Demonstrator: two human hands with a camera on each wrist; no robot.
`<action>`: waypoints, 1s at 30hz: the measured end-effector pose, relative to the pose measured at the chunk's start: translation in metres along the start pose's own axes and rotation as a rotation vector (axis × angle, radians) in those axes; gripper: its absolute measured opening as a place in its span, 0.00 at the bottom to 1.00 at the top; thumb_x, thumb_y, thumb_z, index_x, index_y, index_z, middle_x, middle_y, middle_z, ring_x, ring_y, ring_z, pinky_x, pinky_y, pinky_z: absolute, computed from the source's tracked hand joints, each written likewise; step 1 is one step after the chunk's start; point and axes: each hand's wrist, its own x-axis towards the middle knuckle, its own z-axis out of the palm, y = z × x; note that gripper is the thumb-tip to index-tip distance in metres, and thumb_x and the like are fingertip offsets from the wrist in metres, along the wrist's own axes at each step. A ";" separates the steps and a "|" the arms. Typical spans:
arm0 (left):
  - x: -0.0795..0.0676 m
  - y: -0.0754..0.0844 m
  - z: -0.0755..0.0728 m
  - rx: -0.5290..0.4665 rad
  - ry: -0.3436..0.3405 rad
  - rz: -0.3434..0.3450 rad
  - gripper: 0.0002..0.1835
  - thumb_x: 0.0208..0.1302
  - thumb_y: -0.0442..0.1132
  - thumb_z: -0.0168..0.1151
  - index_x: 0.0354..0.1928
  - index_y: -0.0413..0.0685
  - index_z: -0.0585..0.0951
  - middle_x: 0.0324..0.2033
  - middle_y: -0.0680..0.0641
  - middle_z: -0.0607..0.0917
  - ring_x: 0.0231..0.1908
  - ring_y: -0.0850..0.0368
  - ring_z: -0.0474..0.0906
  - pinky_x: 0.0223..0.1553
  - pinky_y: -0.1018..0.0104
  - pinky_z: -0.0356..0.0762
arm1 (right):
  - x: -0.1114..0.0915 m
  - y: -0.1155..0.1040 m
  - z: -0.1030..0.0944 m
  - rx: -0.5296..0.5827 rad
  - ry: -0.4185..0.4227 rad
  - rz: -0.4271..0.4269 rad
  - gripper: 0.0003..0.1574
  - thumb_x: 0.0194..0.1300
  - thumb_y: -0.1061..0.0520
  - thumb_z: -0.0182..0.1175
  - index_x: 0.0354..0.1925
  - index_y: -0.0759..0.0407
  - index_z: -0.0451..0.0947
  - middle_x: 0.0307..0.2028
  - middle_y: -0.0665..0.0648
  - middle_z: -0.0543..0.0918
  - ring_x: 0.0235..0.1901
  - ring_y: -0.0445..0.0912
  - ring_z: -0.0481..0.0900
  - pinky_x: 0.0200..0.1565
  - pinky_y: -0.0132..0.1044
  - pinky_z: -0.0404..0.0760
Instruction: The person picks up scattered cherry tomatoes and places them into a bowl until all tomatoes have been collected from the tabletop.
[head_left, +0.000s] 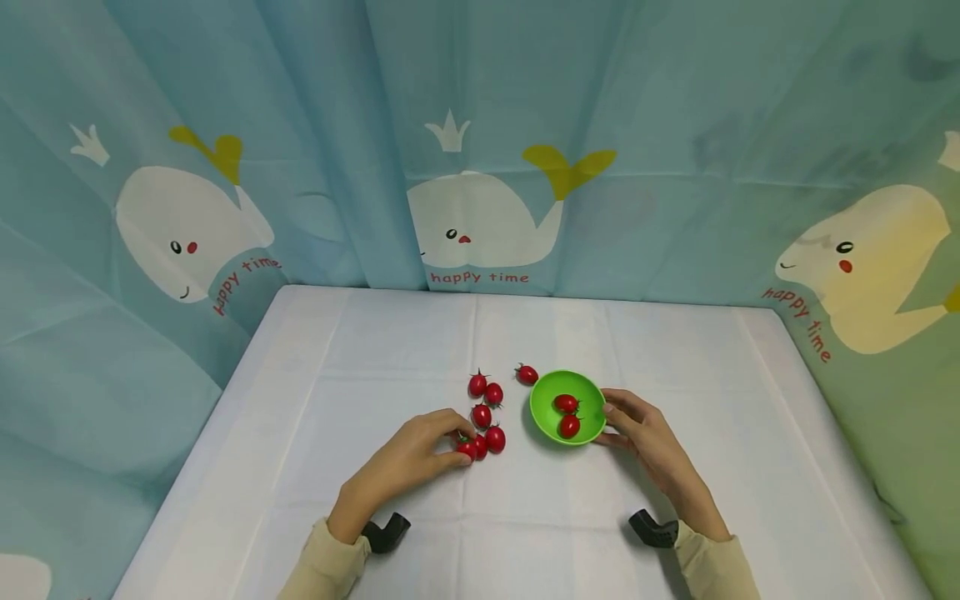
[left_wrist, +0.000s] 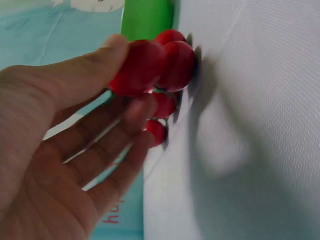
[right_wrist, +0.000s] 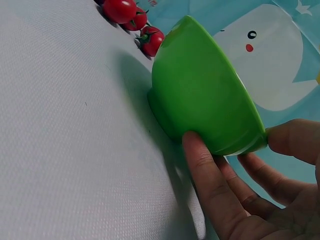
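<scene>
My left hand (head_left: 408,454) pinches a red cherry tomato (left_wrist: 139,68) between thumb and fingers, at the near end of a loose group of cherry tomatoes (head_left: 495,439). To the right, my right hand (head_left: 648,437) holds a green bowl (head_left: 542,414) by its right side. In the right wrist view, one digit is at the bowl's rim and another lies against its lower outer wall. Two cherry tomatoes (head_left: 569,427) lie inside the bowl. The left wrist view shows other tomatoes (left_wrist: 178,66) close beside the pinched one, with part of the bowl behind them.
One cherry tomato (head_left: 527,374) lies just left of the bowl's far rim. A white cloth (head_left: 360,350) covers the table. Blue curtains (head_left: 330,200) with whale prints hang behind and at the sides. Black curved pieces (head_left: 387,533) are at both wrists.
</scene>
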 end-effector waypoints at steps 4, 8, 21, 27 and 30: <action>0.008 -0.002 0.001 -0.047 0.056 0.066 0.17 0.62 0.39 0.77 0.52 0.52 0.85 0.47 0.58 0.88 0.45 0.61 0.83 0.53 0.58 0.84 | 0.001 0.000 0.001 0.007 -0.002 0.006 0.34 0.81 0.52 0.55 0.73 0.72 0.62 0.64 0.65 0.74 0.50 0.38 0.84 0.52 0.38 0.89; 0.016 -0.002 0.002 -0.085 0.111 0.117 0.18 0.61 0.38 0.77 0.53 0.51 0.85 0.48 0.56 0.88 0.46 0.60 0.83 0.52 0.56 0.86 | 0.000 0.000 0.001 0.009 -0.002 0.010 0.34 0.81 0.52 0.55 0.73 0.72 0.62 0.65 0.66 0.73 0.50 0.38 0.84 0.52 0.38 0.89; 0.034 0.005 0.006 -0.119 0.149 0.120 0.18 0.64 0.39 0.75 0.54 0.49 0.84 0.46 0.55 0.86 0.44 0.58 0.83 0.51 0.56 0.87 | 0.000 -0.001 0.001 0.010 -0.005 0.014 0.34 0.82 0.53 0.54 0.74 0.72 0.61 0.69 0.72 0.69 0.50 0.38 0.84 0.53 0.38 0.89; 0.043 0.010 0.011 -0.134 0.214 0.132 0.17 0.63 0.39 0.76 0.52 0.54 0.84 0.43 0.57 0.85 0.41 0.56 0.82 0.46 0.57 0.86 | 0.001 -0.001 0.001 0.010 -0.003 0.010 0.34 0.81 0.53 0.54 0.74 0.72 0.62 0.68 0.71 0.70 0.50 0.38 0.84 0.52 0.38 0.89; 0.048 0.014 0.015 -0.182 0.223 0.126 0.16 0.63 0.39 0.76 0.52 0.51 0.85 0.45 0.56 0.86 0.42 0.56 0.84 0.47 0.57 0.87 | 0.001 0.000 0.001 0.015 -0.006 0.003 0.34 0.81 0.52 0.55 0.74 0.72 0.62 0.68 0.71 0.70 0.50 0.38 0.85 0.52 0.39 0.89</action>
